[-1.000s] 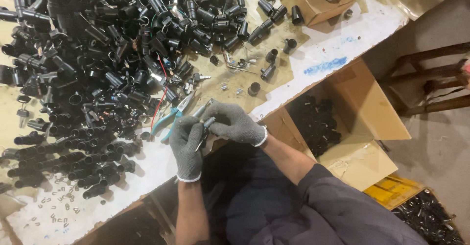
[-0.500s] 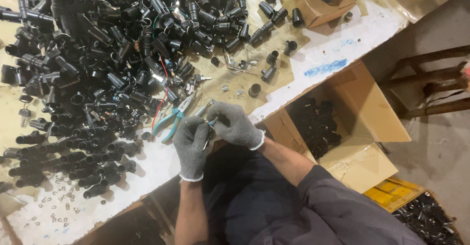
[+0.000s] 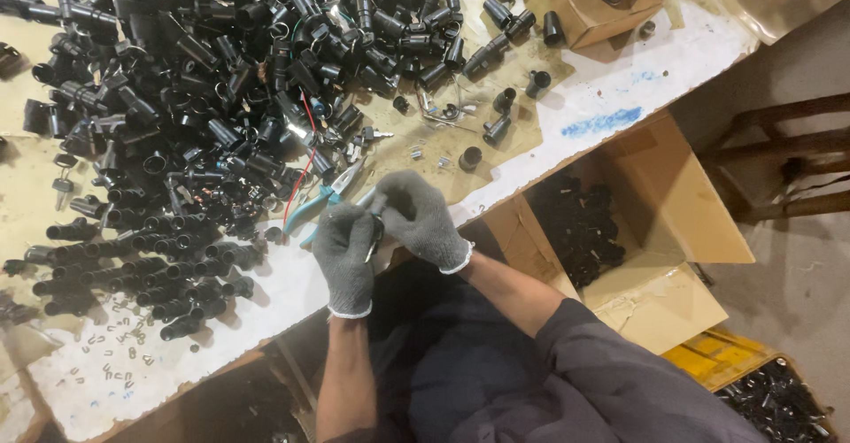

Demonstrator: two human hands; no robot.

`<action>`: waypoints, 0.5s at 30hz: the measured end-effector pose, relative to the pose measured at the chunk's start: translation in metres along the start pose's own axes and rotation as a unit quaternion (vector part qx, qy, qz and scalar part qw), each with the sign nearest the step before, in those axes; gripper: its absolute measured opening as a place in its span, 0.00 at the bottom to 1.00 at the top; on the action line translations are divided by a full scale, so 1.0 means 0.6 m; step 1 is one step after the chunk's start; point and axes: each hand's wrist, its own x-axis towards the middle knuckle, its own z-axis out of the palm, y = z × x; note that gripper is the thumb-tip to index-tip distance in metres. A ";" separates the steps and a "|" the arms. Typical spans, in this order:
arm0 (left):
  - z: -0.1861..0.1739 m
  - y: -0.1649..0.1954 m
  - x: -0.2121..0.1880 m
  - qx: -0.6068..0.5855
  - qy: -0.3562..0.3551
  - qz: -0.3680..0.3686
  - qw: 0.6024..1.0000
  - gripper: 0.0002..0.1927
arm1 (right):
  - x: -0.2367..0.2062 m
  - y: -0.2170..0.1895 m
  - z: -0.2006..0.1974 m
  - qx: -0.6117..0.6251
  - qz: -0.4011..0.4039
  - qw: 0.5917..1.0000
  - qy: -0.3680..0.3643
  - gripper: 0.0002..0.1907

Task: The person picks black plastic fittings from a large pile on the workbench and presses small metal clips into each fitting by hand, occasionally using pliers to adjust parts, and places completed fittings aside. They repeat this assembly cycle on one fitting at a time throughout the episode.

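Both gloved hands, left hand (image 3: 343, 253) and right hand (image 3: 421, 217), are pinching one small black plastic fitting (image 3: 377, 215) together beside teal-handled pliers (image 3: 320, 204), seemingly mid-assembly.

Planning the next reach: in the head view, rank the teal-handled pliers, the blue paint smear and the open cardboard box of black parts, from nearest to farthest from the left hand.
From the left hand:
1. Teal-handled pliers, just beyond it on the table.
2. Open cardboard box, right, below the table edge.
3. Blue paint smear, far right on the tabletop.

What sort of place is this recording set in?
Probably a small assembly or sorting workshop: a worktable heaped with black tubular parts, blue-handled pliers beside the gloved left hand and right hand, and a cardboard box of similar parts alongside.
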 end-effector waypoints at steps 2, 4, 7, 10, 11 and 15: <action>0.004 -0.004 -0.006 0.007 0.015 0.016 1.000 0.05 | 0.013 0.002 -0.005 -0.006 0.091 0.994 0.058 0.18; 0.014 -0.013 -0.009 0.077 0.030 0.065 0.994 0.05 | 0.018 0.002 -0.010 -0.014 0.115 0.991 0.072 0.19; 0.012 -0.017 -0.001 0.092 0.067 0.056 0.992 0.05 | 0.012 0.002 -0.015 -0.018 0.074 0.997 0.022 0.18; 0.011 -0.018 0.005 0.142 0.028 0.082 0.986 0.05 | 0.003 0.000 -0.022 -0.026 0.080 0.996 -0.010 0.16; 0.013 -0.019 0.006 0.135 0.027 0.085 0.987 0.05 | 0.004 0.001 -0.022 -0.034 0.085 0.996 -0.003 0.16; 0.013 -0.021 0.001 0.051 0.027 0.064 0.996 0.05 | 0.007 0.008 -0.018 0.013 0.131 0.991 0.027 0.15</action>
